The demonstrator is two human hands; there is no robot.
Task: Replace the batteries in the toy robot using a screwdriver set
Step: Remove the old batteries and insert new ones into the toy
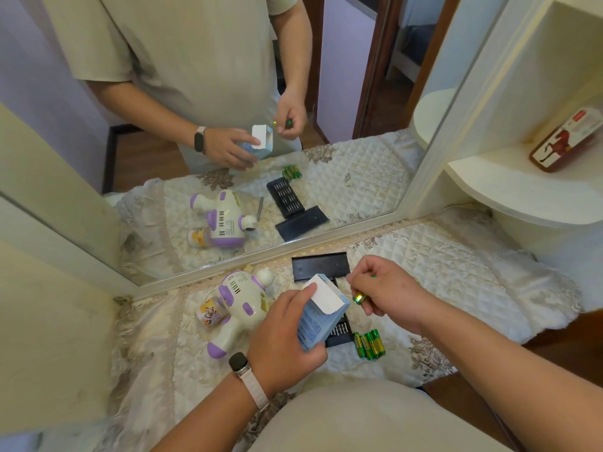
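1. The left hand [284, 331] is wrapped round a blue carton [321, 316], flap open. It holds the carton above the bit tray [339, 331], hiding most of the tray.
2. The right hand [388, 288] pinches one green battery [359, 299] over the tray's far right corner. The battery's long axis runs roughly left to right, with its metal end facing the carton's open mouth, close but apart.
3. The loose batteries [368, 344] lie just beside the tray's right edge, nearer the right hand.
4. The toy robot [238, 301] lies on the cloth left of the tray, nearer the left hand (its battery hatch cannot be made out).
5. The next move likely turns on that short gap between battery end and carton mouth. Whether the battery goes in or comes out, I cannot tell.
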